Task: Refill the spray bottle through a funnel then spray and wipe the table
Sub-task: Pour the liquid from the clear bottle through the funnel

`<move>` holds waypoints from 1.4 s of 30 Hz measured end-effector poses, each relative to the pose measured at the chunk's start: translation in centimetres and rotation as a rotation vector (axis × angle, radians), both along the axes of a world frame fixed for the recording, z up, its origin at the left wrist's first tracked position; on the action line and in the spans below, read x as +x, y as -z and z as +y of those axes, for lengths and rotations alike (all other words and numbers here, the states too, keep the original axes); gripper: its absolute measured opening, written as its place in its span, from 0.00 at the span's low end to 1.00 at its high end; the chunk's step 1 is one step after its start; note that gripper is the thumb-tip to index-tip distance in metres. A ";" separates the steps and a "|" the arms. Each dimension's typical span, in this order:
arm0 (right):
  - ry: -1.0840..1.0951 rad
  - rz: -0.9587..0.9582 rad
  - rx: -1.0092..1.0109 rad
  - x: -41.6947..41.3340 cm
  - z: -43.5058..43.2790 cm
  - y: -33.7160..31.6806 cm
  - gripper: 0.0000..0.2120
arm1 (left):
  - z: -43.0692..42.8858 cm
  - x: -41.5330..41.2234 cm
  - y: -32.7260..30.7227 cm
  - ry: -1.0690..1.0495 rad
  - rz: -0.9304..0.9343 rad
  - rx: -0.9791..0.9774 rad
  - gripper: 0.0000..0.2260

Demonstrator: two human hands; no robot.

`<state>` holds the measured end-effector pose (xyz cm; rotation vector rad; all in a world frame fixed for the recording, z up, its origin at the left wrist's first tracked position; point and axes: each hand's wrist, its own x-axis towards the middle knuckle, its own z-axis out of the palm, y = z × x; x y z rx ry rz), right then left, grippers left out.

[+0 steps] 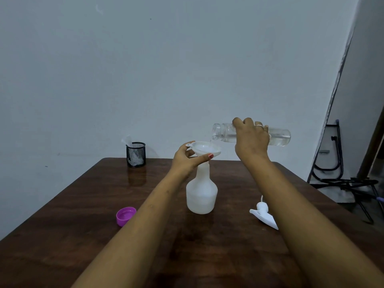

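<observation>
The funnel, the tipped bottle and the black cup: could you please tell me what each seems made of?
The white round funnel looks like matt opaque plastic: even, dull surface. The clear cylindrical bottle looks like glossy transparent plastic, possibly glass: liquid shows through its wall. The black mesh cup is probably metal wire: its wall is a fine open grid.

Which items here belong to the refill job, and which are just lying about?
Job: spray bottle; funnel, gripped by left hand; clear bottle, tipped by right hand; spray head; purple cap; table.
Lying about: mesh cup with something white inside, possibly a wipe; black frame on the floor.
</observation>
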<state>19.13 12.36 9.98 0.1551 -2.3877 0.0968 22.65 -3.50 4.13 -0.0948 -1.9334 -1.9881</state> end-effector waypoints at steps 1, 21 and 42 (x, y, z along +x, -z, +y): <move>0.001 0.002 0.002 0.0 0.0 0.0 0.26 | 0.0 0.0 0.0 0.004 -0.003 0.003 0.31; 0.007 -0.006 0.027 -0.2 -0.1 0.2 0.26 | 0.0 0.2 -0.1 0.044 -0.051 0.062 0.32; 0.013 -0.019 0.041 -0.1 -0.3 0.6 0.27 | -0.5 0.6 -0.5 0.120 -0.133 -0.007 0.34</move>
